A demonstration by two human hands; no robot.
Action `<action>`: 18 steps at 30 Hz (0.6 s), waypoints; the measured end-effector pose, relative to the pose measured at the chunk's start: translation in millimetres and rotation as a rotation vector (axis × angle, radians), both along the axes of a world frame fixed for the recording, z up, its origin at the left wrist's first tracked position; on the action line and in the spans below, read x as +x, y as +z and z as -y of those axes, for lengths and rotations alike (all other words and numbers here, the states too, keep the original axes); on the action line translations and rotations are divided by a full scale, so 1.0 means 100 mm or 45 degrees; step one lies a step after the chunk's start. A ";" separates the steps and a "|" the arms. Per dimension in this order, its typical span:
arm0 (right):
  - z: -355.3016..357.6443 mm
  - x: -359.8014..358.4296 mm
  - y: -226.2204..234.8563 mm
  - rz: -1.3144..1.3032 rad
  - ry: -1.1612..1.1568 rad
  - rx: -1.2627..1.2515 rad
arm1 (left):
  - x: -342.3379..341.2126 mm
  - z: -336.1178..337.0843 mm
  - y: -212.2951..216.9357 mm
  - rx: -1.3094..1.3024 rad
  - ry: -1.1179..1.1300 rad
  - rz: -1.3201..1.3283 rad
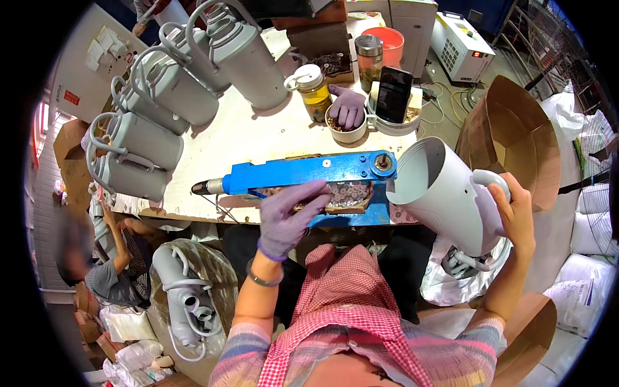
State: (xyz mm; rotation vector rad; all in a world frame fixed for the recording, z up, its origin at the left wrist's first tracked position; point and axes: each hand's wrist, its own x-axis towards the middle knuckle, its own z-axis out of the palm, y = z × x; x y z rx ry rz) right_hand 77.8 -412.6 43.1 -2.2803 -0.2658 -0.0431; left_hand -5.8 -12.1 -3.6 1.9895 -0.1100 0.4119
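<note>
My right hand, bare, is closed around the handle of a grey jug body. The jug lies tilted, its wide open mouth against the right end of a blue machine arm. My left hand, in a purple glove, hovers at the near side of that arm. Its fingers are drawn together at the tips, beside a small tray of metal washers. Whether anything is between those fingertips is hidden. A round metal fitting sits on top of the arm near the jug's mouth.
Several grey jugs stand on the table's left. Behind the machine are a cup of small parts with a purple glove on it, jars and a phone. Cardboard boxes stand right; another person sits left.
</note>
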 end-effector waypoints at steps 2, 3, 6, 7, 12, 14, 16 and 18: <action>-0.02 0.00 -0.04 0.034 0.014 0.012 | 0.26 0.31 0.18 -0.158 -0.071 0.045; -0.03 0.01 -0.06 0.058 0.019 0.018 | 0.43 0.46 0.23 -0.166 -0.083 0.062; -0.03 0.00 -0.09 0.071 0.036 0.027 | 0.75 0.70 0.06 -0.310 -0.099 0.063; -0.02 0.00 -0.10 0.077 0.034 0.032 | 0.81 0.71 -0.02 -0.308 -0.122 0.027; 0.02 -0.01 -0.10 0.023 -0.020 0.084 | 0.85 0.74 -0.21 -0.168 -0.122 0.142; 0.00 0.00 -0.10 -0.003 -0.026 0.093 | 0.85 0.74 -0.16 -0.245 -0.133 0.054; -0.01 0.00 -0.11 0.021 -0.002 0.067 | 0.90 0.73 -0.11 -0.242 -0.174 0.011; -0.02 0.00 -0.12 0.029 0.013 0.049 | 0.91 0.70 -0.13 -0.257 -0.240 -0.002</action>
